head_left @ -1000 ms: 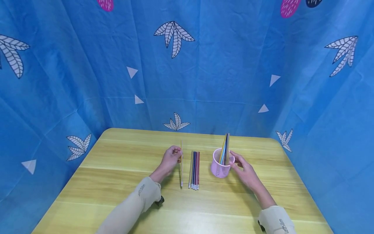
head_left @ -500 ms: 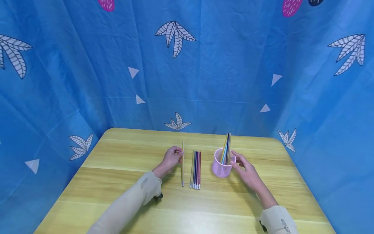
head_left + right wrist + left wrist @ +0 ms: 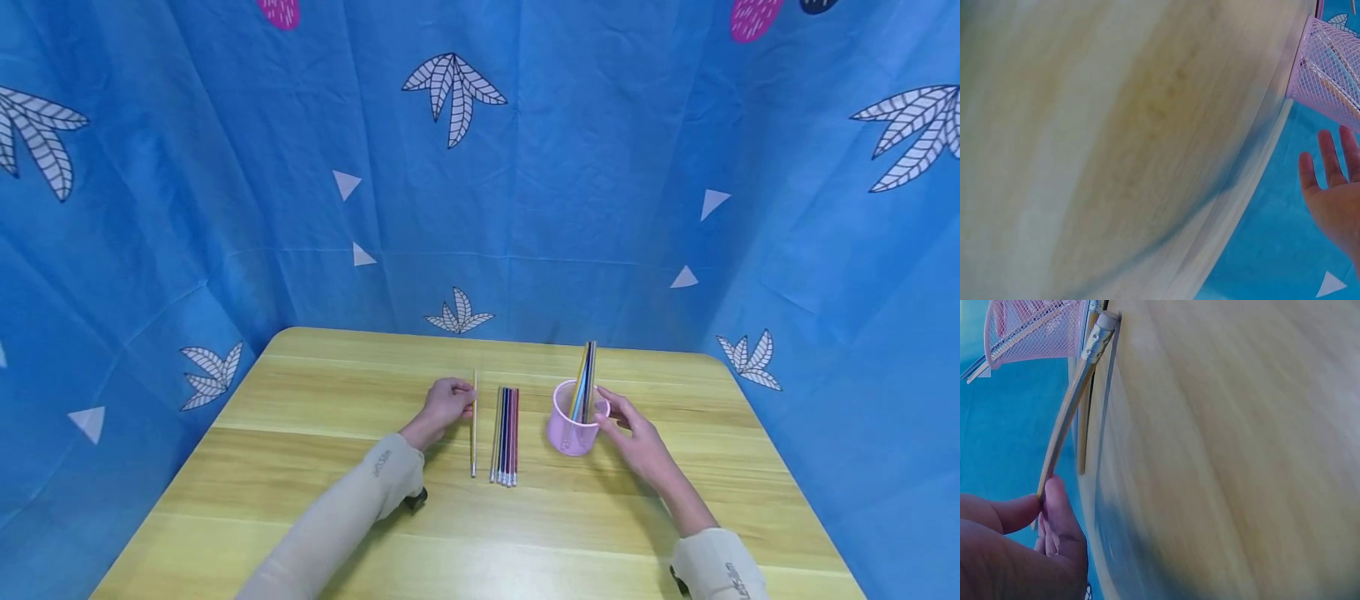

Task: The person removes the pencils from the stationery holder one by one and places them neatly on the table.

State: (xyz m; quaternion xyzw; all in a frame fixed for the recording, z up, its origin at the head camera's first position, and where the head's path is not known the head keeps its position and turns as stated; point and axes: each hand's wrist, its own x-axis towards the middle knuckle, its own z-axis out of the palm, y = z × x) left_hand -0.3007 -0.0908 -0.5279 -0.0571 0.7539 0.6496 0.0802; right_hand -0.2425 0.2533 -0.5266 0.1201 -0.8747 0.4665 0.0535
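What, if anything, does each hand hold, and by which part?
The left hand pinches a pencil toward the end opposite its eraser. The right hand touches the pink cup near its rim; whether it grips cannot be told.

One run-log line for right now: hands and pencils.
left hand: pinches one pencil | right hand: at rim of pink cup | cup: upright, pencils inside | pencil row: on table, between held pencil and cup

mesh cup (image 3: 562,437), perhaps metal; wood-grain tabletop (image 3: 525,542), slightly glossy; creased cloth backdrop (image 3: 555,200)
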